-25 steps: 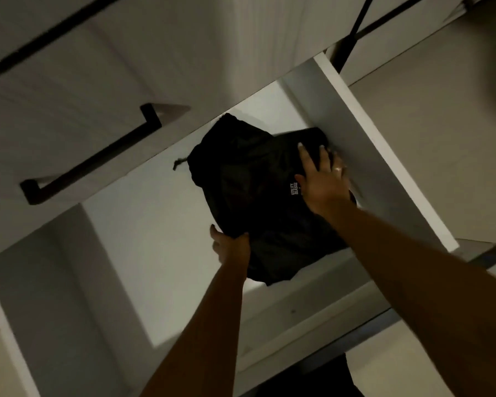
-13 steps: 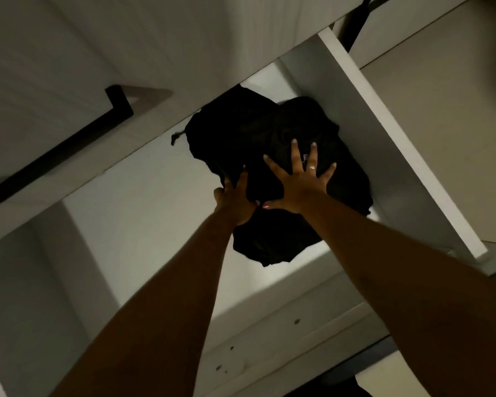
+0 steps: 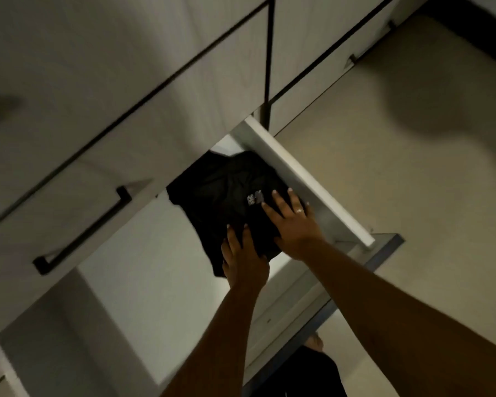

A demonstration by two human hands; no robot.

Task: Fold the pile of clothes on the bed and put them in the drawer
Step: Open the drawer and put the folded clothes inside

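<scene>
Shows folded black garment [image 3: 221, 196] lying in open drawer [image 3: 307, 179] against its R wall, long axis along that wall; L hand [image 3: 245, 256] flat on near end, R hand [image 3: 294, 224] flat w/ fingers spread further in.

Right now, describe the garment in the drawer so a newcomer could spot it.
Find the open white drawer below the cabinet fronts. Against its right wall lies a folded garment under the left hand and right hand. It is the only dark thing inside, with a small white logo.
</scene>
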